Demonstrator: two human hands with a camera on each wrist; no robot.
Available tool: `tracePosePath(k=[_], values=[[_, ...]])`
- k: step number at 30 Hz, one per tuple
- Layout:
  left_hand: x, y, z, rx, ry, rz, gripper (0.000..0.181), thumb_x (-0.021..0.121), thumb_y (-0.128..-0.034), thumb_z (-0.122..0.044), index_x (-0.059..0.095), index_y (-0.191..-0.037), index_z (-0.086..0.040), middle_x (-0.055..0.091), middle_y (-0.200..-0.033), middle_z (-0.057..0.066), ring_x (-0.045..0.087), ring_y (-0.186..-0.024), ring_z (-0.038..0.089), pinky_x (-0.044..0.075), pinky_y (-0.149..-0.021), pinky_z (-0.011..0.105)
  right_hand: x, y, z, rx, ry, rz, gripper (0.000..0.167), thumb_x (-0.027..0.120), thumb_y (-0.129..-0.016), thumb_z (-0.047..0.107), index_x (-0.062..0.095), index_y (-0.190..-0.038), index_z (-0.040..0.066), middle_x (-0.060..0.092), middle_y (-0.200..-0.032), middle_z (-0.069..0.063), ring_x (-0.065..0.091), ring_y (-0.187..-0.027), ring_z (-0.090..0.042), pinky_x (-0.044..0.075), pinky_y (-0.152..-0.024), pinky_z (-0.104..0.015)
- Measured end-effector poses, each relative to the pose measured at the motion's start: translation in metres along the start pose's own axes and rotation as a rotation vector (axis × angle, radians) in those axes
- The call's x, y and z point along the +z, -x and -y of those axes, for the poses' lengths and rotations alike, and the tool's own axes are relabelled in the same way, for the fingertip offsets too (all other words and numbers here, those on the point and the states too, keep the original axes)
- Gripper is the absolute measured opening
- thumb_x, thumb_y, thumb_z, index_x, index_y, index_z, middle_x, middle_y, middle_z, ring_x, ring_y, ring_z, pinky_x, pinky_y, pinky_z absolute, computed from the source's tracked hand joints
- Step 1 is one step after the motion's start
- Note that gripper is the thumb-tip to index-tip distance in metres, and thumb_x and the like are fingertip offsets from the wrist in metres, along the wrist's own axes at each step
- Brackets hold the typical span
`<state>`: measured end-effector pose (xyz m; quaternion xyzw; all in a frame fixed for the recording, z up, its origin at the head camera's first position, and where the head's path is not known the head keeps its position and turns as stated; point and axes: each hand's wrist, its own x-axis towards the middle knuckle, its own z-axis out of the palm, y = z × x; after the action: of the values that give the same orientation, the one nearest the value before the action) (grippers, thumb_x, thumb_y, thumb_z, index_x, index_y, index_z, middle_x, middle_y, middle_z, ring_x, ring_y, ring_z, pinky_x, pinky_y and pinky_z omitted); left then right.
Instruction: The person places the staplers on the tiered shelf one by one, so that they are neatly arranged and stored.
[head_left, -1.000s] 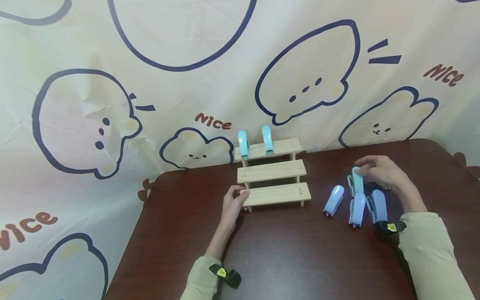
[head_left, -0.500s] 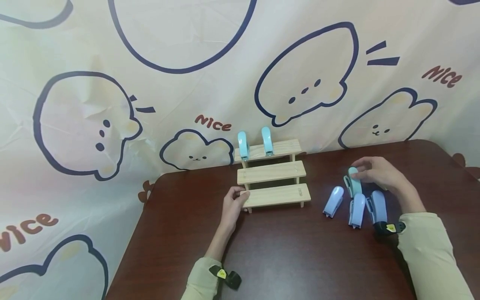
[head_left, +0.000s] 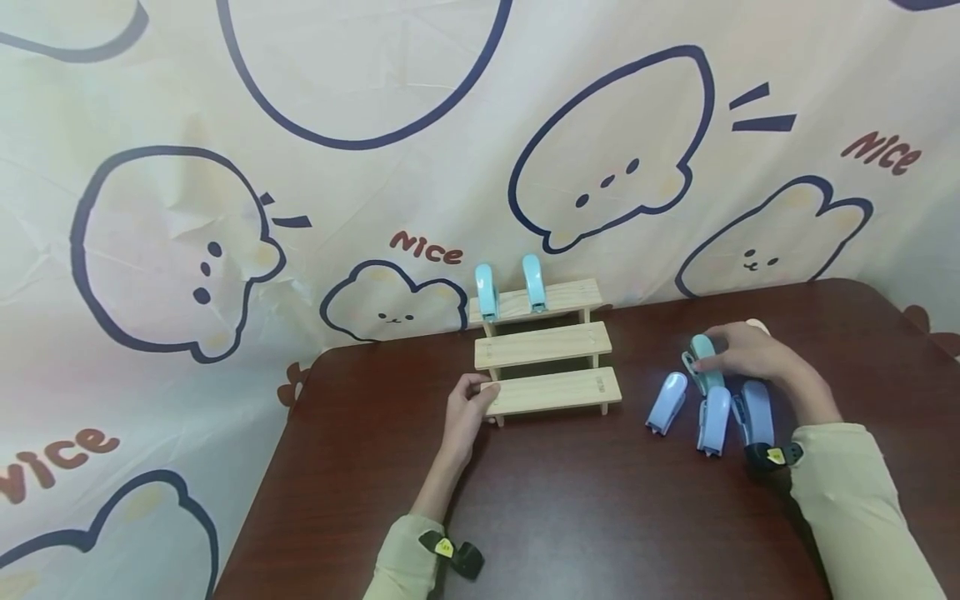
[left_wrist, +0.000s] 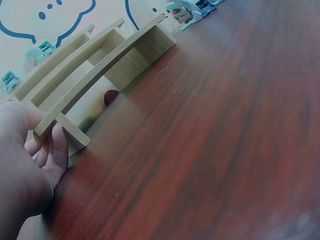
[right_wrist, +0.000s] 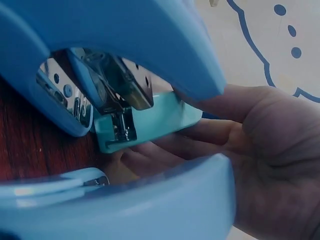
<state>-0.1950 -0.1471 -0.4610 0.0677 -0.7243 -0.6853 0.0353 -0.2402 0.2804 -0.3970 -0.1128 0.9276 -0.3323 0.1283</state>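
Note:
My left hand (head_left: 463,417) grips the left end of the lowest step of a three-tier wooden display rack (head_left: 558,390), thumb on top and fingers curled beneath, as the left wrist view also shows. At the right, my right hand (head_left: 761,354) holds a mint-green stapler (head_left: 705,377) between thumb and fingers. In the right wrist view the mint stapler (right_wrist: 167,120) is partly hidden by a blue stapler (right_wrist: 145,45) close to the camera. Two light-blue staplers, one on the left (head_left: 487,292) and one nearer the middle (head_left: 534,283), stand on the top tier.
Around the mint stapler lie a lavender-blue stapler (head_left: 667,403), another one (head_left: 714,421) in front and a blue one (head_left: 756,412) under the right wrist. A pale object (head_left: 757,324) shows partly behind the right hand. A printed cloth (head_left: 420,192) hangs behind the dark wooden table (head_left: 570,500).
The mint stapler's top has tilted slightly left, and my right hand has shifted left with its thumb now across the stapler. The pale object behind it has come into sight. My left hand stays put.

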Motion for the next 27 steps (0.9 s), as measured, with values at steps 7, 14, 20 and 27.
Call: tracePosePath(k=[7,14,20,27], values=[[0.0,0.001,0.001,0.019,0.004,-0.003,0.026,0.069,-0.097,-0.015,0.062,-0.114,0.002,0.057,-0.095,0.005,0.057,-0.07,0.013,0.053,-0.057,0.025,-0.002,0.0,0.001,0.024,0.016,-0.072,0.068,0.075,-0.094,0.026,0.05,-0.134,-0.022,0.058,-0.124,-0.04,0.063,-0.098,-0.041,0.058,-0.078,-0.053],[0.0,0.0,0.002,0.021,-0.002,-0.002,0.025,0.069,-0.0966,-0.015,0.062,-0.113,0.002,0.058,-0.095,0.006,0.057,-0.07,0.013,0.053,-0.058,0.024,-0.002,0.001,0.0,0.028,0.021,-0.179,0.059,0.074,-0.095,0.022,0.055,-0.131,-0.02,0.059,-0.124,-0.041,0.06,-0.105,-0.049,0.057,-0.079,-0.057],[0.0,0.001,0.003,0.019,-0.009,0.002,0.025,0.068,-0.097,-0.014,0.062,-0.114,0.002,0.059,-0.096,0.006,0.057,-0.071,0.013,0.053,-0.059,0.025,-0.007,0.006,0.002,0.06,-0.05,-0.253,0.059,0.071,-0.097,0.021,0.05,-0.137,-0.016,0.058,-0.122,-0.042,0.065,-0.077,-0.042,0.054,-0.053,-0.04],[0.0,0.001,0.001,0.029,-0.005,-0.001,0.025,0.069,-0.0965,-0.015,0.062,-0.114,0.003,0.059,-0.095,0.006,0.058,-0.07,0.012,0.052,-0.057,0.023,-0.012,0.011,0.01,0.046,-0.106,-0.344,0.062,0.069,-0.101,0.028,0.047,-0.142,-0.013,0.056,-0.128,-0.042,0.061,-0.106,-0.052,0.057,-0.076,-0.047]])
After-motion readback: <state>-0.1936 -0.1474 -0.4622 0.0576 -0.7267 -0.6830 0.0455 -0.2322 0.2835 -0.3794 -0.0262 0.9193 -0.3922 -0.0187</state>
